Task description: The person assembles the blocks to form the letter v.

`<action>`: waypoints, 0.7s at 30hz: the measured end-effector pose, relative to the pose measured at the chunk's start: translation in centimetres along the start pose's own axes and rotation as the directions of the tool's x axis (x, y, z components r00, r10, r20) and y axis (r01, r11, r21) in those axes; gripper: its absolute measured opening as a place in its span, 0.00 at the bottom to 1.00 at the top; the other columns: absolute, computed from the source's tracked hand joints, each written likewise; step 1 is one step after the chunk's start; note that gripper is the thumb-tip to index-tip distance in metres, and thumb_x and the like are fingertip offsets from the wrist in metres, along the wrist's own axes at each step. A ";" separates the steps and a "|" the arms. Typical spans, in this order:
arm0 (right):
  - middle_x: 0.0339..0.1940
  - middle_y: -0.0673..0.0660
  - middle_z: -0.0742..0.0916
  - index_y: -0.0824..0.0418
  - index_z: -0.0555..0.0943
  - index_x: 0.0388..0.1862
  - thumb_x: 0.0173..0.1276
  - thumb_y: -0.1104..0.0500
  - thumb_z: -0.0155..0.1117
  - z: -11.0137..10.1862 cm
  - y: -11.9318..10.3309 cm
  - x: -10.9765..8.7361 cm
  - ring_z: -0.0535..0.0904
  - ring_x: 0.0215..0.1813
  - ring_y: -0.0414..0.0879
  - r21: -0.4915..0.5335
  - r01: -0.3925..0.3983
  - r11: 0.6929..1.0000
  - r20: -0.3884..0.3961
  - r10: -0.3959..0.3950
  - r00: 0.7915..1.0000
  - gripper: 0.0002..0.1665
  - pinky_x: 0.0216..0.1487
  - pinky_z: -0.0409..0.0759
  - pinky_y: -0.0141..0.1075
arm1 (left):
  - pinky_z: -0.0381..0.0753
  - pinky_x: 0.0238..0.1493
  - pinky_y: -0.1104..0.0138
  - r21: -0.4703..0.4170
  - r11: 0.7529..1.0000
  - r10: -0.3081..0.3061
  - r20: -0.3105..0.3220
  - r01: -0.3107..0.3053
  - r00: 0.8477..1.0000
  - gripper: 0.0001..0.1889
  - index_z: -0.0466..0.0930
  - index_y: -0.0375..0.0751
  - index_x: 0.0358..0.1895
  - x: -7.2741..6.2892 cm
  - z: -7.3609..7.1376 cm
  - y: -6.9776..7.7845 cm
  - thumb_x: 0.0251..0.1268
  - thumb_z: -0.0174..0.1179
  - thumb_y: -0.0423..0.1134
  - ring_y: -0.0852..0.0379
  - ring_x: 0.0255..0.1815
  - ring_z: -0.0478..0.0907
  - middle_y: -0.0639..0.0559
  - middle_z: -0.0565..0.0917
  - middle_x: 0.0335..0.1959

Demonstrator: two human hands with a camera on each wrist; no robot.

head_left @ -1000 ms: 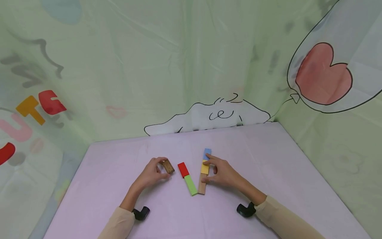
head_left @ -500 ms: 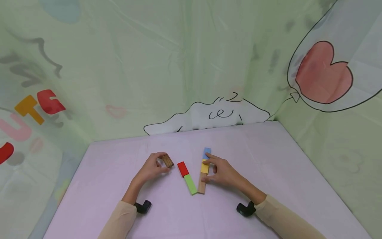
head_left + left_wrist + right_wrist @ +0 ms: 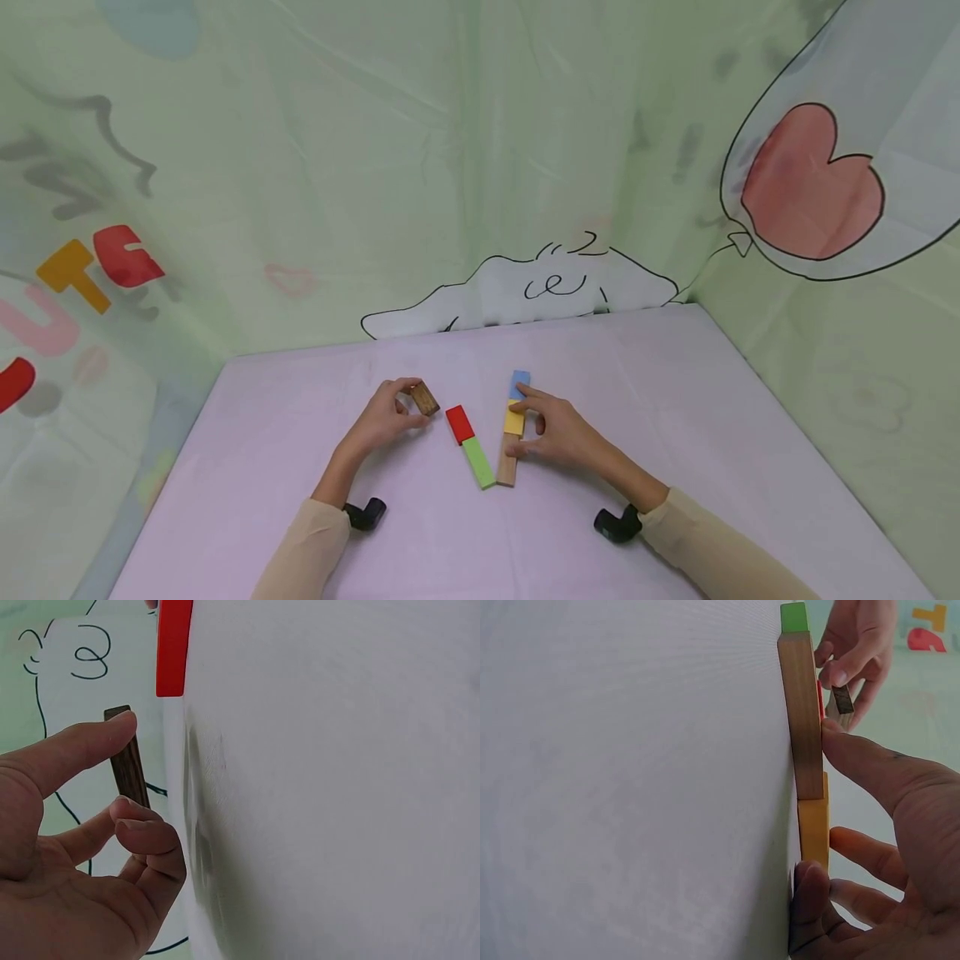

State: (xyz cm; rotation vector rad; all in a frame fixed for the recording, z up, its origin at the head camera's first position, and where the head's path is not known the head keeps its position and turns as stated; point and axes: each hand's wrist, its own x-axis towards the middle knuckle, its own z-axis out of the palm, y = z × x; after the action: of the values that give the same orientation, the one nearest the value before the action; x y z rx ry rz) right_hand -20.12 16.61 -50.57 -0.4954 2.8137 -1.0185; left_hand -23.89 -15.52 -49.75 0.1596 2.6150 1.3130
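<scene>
Between thumb and fingertips, my left hand [image 3: 382, 415] pinches a dark brown wooden block [image 3: 424, 398], held above the table to the left of the red block [image 3: 460, 425]. The left wrist view shows the brown block [image 3: 129, 761] edge-on, clear of the tabletop. My right hand [image 3: 562, 429] rests over a row of blocks: the thumb touches the light wood block [image 3: 802, 712], and the fingers lie at the yellow block [image 3: 814, 829] and near the blue block [image 3: 519, 382]. The light wood block's near end meets the green block [image 3: 479, 464], which leads up to the red one, making a V.
The blocks lie on a table with a pale lilac cover [image 3: 375, 567]. A green printed curtain [image 3: 337, 167] stands behind it and along the sides. Black wrist devices [image 3: 617, 527] sit on both wrists.
My left hand has moved slightly away from me and to the right, and the brown block has turned a little in its pinch. The right hand and the laid blocks stay put.
</scene>
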 end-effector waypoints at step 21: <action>0.83 0.60 0.73 0.58 0.85 0.66 0.55 0.44 0.86 0.1 -0.1 0.0 0.71 0.33 0.39 0.009 -0.023 1.000 0.005 0.023 1.000 0.42 0.31 0.68 0.27 | 0.72 0.37 0.65 -0.034 0.999 -0.022 0.013 0.022 1.000 0.38 0.74 0.43 0.75 1.2 0.4 -0.1 0.60 0.76 0.34 0.53 0.42 0.72 0.40 0.75 0.66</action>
State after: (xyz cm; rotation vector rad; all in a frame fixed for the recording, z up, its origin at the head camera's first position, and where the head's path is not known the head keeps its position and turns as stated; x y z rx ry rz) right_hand -20.08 16.53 -50.58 -0.4624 2.8029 -1.0232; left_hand -24.93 -15.09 -50.21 0.1325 2.5750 1.3438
